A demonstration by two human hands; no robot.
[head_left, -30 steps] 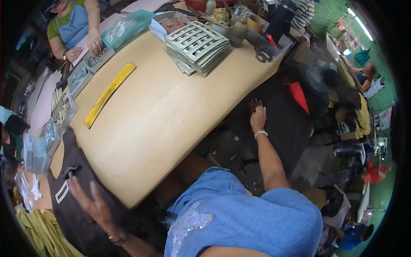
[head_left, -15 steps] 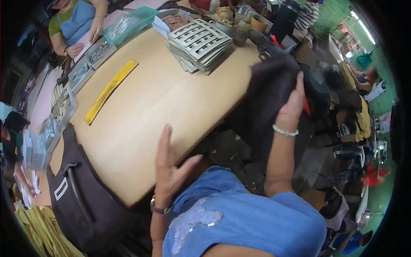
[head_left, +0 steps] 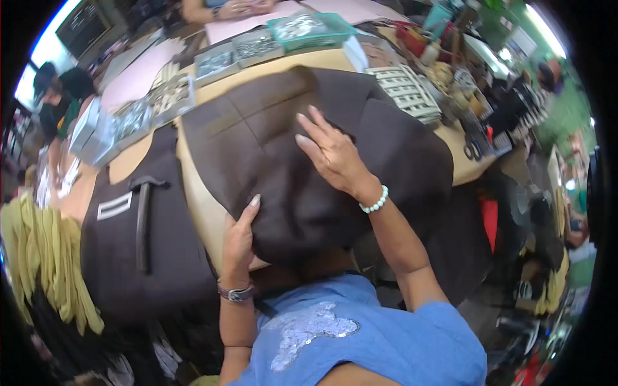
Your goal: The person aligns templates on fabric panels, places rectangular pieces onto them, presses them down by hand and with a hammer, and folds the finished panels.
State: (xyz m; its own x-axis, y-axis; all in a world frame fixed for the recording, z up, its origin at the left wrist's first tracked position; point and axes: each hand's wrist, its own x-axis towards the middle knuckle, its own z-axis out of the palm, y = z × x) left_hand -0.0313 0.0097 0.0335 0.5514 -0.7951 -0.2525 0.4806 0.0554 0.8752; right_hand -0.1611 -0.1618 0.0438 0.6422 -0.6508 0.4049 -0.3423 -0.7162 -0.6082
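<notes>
A large dark brown leather-like sheet [head_left: 283, 186] is spread over the table in front of me, its near edge sagging over the table's edge. My left hand [head_left: 239, 241] holds that near edge at its left, thumb on top and the other fingers hidden. Over the middle of the sheet is my right hand [head_left: 335, 157], palm down with fingers stretched out; whether it touches the surface I cannot tell. A hammer [head_left: 143, 225] lies to the left on another dark brown piece [head_left: 174, 251], beside a small white rectangular frame [head_left: 114, 206].
A stack of slotted cards [head_left: 405, 90] stands at the back right near scissors [head_left: 473, 149]. Trays of small metal parts [head_left: 257, 48] and a teal basket [head_left: 312, 40] line the back. Yellow strips [head_left: 48, 251] hang at left. Other people sit across and at far left.
The dark brown sheet has come from my right side onto the table, covering the spot where the yellow strip lay. My left hand has taken its edge. The view has turned left.
</notes>
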